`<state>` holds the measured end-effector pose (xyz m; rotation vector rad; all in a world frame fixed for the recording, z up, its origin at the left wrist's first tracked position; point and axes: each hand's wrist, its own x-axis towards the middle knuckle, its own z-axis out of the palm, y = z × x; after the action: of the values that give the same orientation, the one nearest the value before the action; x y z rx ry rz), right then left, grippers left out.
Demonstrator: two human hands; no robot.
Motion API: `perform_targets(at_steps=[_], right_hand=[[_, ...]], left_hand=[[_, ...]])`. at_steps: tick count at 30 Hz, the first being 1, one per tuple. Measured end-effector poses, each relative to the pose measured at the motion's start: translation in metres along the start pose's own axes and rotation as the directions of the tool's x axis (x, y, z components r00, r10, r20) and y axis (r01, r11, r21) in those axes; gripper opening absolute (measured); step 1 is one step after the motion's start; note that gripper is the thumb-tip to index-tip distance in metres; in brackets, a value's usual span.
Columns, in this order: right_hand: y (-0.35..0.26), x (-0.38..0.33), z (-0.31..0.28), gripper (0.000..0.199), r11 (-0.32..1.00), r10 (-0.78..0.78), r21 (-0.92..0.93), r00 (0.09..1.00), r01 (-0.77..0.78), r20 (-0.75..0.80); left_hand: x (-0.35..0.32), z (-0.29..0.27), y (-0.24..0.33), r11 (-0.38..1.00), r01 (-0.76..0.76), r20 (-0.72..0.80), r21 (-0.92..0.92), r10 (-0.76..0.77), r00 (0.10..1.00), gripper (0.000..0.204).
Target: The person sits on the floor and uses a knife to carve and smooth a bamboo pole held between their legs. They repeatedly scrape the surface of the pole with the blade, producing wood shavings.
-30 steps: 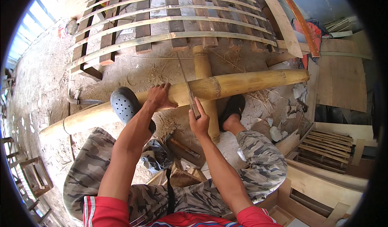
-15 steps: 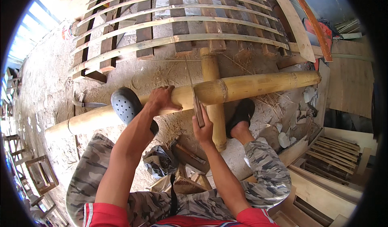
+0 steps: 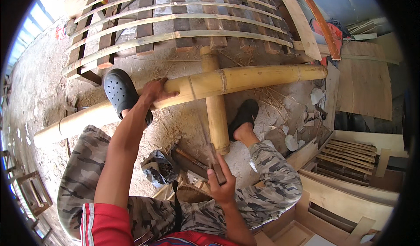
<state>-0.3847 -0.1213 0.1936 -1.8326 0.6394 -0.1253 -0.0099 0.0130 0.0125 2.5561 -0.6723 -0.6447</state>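
Nearest, the right hand [image 3: 222, 187] has its fingers closed around the wooden handle of a saw [image 3: 218, 168], its blurred blade slanting toward the near side of the long bamboo pole [image 3: 258, 77]; whether they touch, I cannot tell. The left hand [image 3: 154, 91] lies on that pole with fingers spread open, just beside a grey clog [image 3: 117, 87]. The pole crosses over a short bamboo pole [image 3: 216, 123], toward the latter's far end. Beyond stands a slatted wooden frame [image 3: 181, 23].

Yellow bamboo pole [image 3: 258, 77], grey-brown camouflage trousers [image 3: 81, 171], red shirt [image 3: 111, 224]
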Motion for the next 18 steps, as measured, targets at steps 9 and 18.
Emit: perform_targets(at_steps=[9, 18], right_hand=[[-0.006, 0.002, -0.073, 0.067, 0.995, -0.015, 0.104, 0.998, 0.009, 0.061], [-0.038, 0.01, -0.092, 0.072, 0.922, 0.251, 0.29, 0.967, -0.255, 0.052]], left_hand=[[0.0, 0.068, 0.084, 0.992, 0.017, -0.243, 0.128, 0.015, 0.97, 0.089], [-0.042, 0.093, 0.052, 0.804, -0.517, -0.288, 0.293, 0.59, 0.754, 0.071]])
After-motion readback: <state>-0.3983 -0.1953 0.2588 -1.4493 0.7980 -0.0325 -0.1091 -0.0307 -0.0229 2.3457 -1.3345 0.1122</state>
